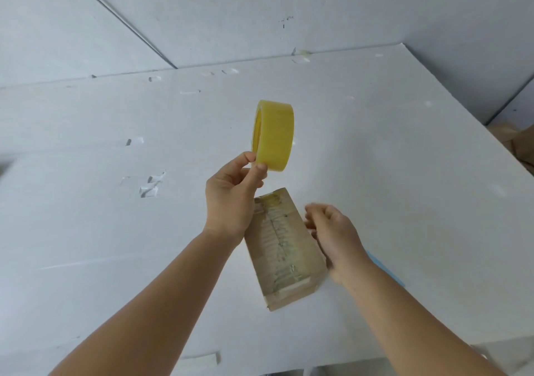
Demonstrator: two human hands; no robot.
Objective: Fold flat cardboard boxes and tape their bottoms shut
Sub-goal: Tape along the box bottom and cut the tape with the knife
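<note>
- The left hand [228,199], at the frame's centre, lifts a yellow tape roll [273,135] clear of the surface [404,159]; thumb and fingers [260,170] pinch the roll's lower edge.
- The box [284,250], just below centre, lies on the surface with its taped bottom face up, tape running along the middle seam.
- The right hand [335,234] is at the box's right side; its fingers are loosely curled and blurred, and whether they touch the box cannot be told.
- Tape scraps [150,186] stick to the surface at left.
- Brown cardboard [514,141] shows at the right edge.
</note>
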